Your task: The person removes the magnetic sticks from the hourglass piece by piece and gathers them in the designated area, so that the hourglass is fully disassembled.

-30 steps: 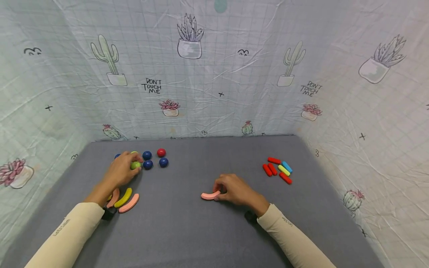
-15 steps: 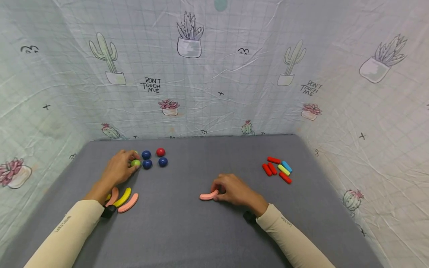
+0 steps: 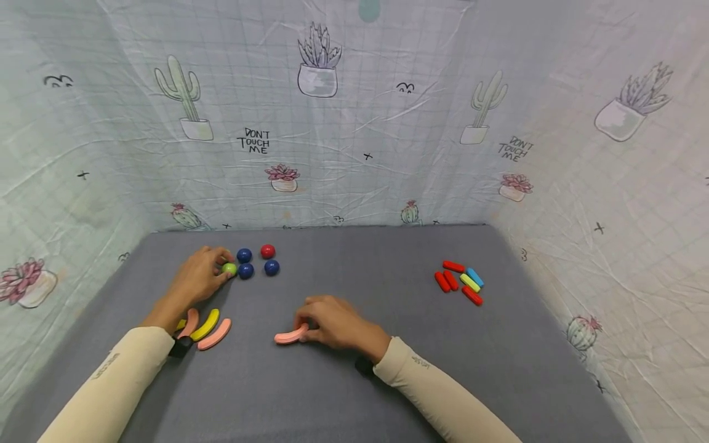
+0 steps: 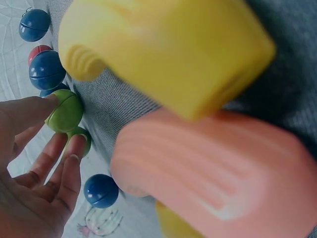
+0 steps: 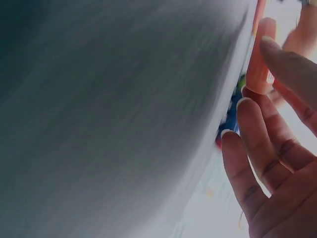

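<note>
My left hand [image 3: 215,272] lies at the far left of the grey table [image 3: 354,381] with its fingers fairly straight. One fingertip touches a green ball [image 3: 229,268] [image 4: 64,110]. In the left wrist view a second green ball [image 4: 81,136] lies by the fingers [image 4: 64,168]. Near the table's middle my right hand [image 3: 306,330] pinches one end of a pink curved piece [image 3: 290,336] [image 5: 257,59] that lies on the cloth. The right wrist view shows the thumb and fingers [image 5: 257,134] closing on it.
Blue balls [image 3: 246,271] and a red ball [image 3: 268,251] sit right of the green one. Two pink curved pieces and a yellow one [image 3: 205,325] lie by my left wrist. Several red, yellow and blue sticks [image 3: 461,282] lie at the right. Printed cloth walls [image 3: 354,123] surround the table.
My right hand has slid the pink curved piece leftward and a little nearer. The left hand stays by the balls, its fingers looser around the green ball.
</note>
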### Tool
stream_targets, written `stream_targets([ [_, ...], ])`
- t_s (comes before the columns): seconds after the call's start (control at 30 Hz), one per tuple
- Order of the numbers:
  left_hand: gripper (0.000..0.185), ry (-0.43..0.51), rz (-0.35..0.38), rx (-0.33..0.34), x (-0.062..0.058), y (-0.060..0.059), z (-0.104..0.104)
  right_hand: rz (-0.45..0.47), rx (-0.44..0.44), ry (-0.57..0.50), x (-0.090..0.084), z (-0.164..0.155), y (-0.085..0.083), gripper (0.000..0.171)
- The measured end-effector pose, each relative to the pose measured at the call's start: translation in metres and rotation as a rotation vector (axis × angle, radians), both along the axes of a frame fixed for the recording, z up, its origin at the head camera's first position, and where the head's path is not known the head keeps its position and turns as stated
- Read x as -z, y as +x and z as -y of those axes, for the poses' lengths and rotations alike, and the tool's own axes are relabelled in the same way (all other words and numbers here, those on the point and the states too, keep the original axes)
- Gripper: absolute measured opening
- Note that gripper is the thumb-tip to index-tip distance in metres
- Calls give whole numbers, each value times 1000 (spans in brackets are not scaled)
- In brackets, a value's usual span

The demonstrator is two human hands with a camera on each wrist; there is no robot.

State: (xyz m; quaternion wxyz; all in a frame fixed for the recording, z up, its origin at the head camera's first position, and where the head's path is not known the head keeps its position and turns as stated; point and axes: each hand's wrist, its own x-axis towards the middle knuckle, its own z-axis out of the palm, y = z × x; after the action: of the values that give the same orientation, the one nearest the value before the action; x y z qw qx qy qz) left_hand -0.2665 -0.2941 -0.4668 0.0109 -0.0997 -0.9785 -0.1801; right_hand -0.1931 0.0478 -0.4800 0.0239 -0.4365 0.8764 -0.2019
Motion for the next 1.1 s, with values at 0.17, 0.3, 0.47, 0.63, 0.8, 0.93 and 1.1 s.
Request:
stream_targets([
  [0.17,31,4,4,18,2,-2,-5,-45,-56,65,-1,51,3,11],
  [0.3,29,18,-11,30,5,-4,-6,-31,-68,116,0,86,8,11],
  [0.47,27,33,-45,42,7,-5,-7,-11,-88,172,-1,120,14,10],
  [0.63,27,45,-57,55,6,-7,-10,-36,-102,189,-1,141,18,16],
  [0.8,28,42,-53,51,4,-9,-12,-36,-117,171,-3,148,22,15],
  [0.93,30,29,-76,46,1,-4,-16,-19,-84,153,-7,137,22,26],
  [1.1,46,4,-151,80,-13,11,-38,-110,37,87,-5,93,13,36],
])
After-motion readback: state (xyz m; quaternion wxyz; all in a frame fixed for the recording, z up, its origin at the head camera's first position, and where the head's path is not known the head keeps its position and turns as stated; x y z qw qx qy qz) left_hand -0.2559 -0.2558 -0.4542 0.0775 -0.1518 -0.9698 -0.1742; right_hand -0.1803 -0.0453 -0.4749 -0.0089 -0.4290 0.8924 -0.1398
